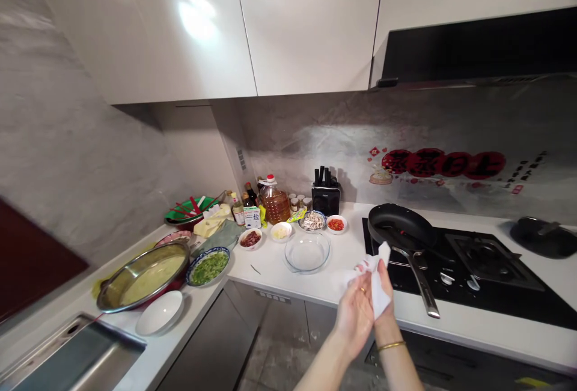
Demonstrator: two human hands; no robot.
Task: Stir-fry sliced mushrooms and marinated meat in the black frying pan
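Note:
In front of the counter's front edge, my two hands are close together with a crumpled white paper tissue (381,295) between them. My right hand (385,313) wears a gold bangle at the wrist and grips the tissue against the other palm. My left hand (354,313) has its palm turned partly up, and its curled fingers are wrapped in another part of the tissue; the fingertips are blurred. Nearest to the hands is a black frying pan (401,229) on the gas hob, its metal handle pointing toward me. A clear glass dish (307,253) sits left of them.
Behind the dish stand bowls of sliced mushrooms (312,220), chopped red pepper (336,224), and dark red pieces (250,239). An oil jug (275,202) and knife block (326,197) line the wall. Chopped greens (208,268), a steel basin (108,295), white bowl (160,313) and sink (85,358) are left.

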